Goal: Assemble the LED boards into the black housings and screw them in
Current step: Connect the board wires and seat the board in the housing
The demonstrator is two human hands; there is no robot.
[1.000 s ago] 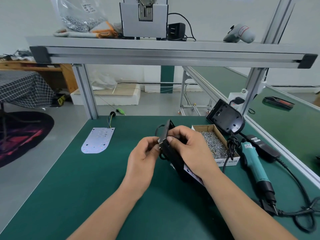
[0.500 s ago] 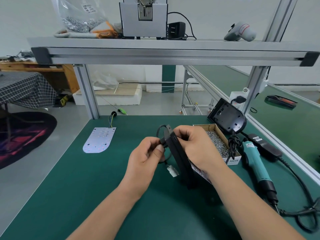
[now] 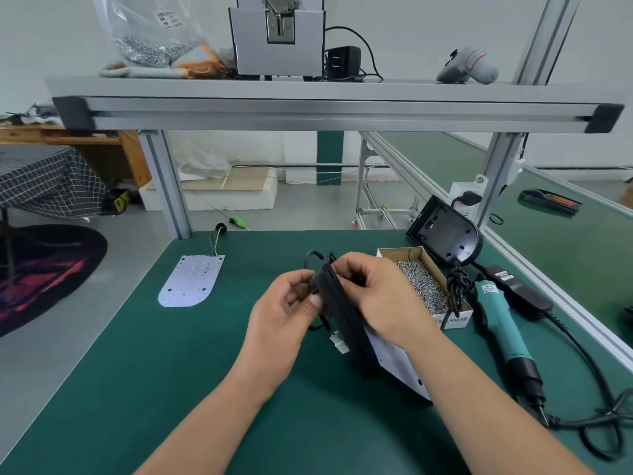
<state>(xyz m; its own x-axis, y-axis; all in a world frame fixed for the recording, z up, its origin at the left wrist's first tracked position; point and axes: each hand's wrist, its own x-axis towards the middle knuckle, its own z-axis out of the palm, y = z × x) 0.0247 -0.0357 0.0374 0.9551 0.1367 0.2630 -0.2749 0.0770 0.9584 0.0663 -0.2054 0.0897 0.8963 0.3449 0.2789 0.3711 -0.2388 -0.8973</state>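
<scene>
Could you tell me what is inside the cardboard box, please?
Small silver screws fill the cardboard box. They cover its floor, and the right hand hides its near-left part.

- The housing [image 3: 347, 323] stands on edge; its open face is turned away, out of sight.
- The right hand [image 3: 380, 299] covers the housing's upper far side, so what the fingers touch there cannot be told.
- Only a lower corner of the board [image 3: 399, 366] shows, below the right wrist.
- The cable [image 3: 307, 260] passes behind the left hand [image 3: 287, 313], its middle hidden.
- The label on the bag [image 3: 154, 29] is too small to read.
- The top edge cuts off the machine [image 3: 277, 39] on the shelf.
</scene>
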